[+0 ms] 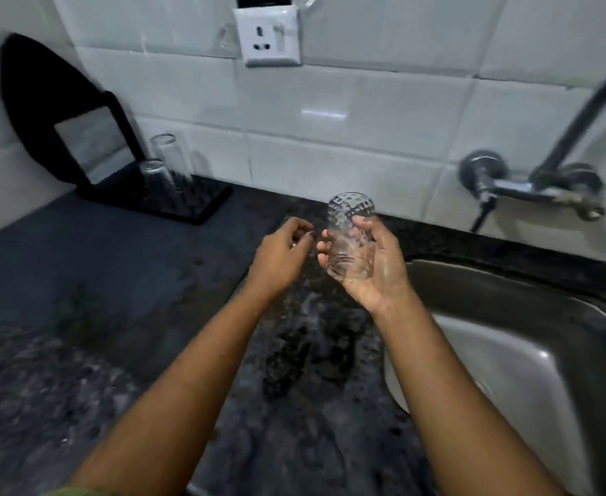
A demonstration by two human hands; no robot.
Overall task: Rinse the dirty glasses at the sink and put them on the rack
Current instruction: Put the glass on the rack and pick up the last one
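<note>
My right hand (373,270) grips a clear patterned glass (350,230), held over the dark counter just left of the steel sink (509,352). My left hand (283,252) hovers a little to the left of the glass with fingers loosely curled, holding nothing and not touching it. At the back left a black rack (187,204) lies on the counter. On it stand two clear glasses, a tall one (171,159) and a shorter one (153,177) in front of it.
A wall tap (530,184) with a long spout reaches over the sink at the right. A white socket (267,35) sits on the tiled wall. The granite counter (97,298) is wet near the sink's edge. A black framed panel (90,137) leans behind the rack.
</note>
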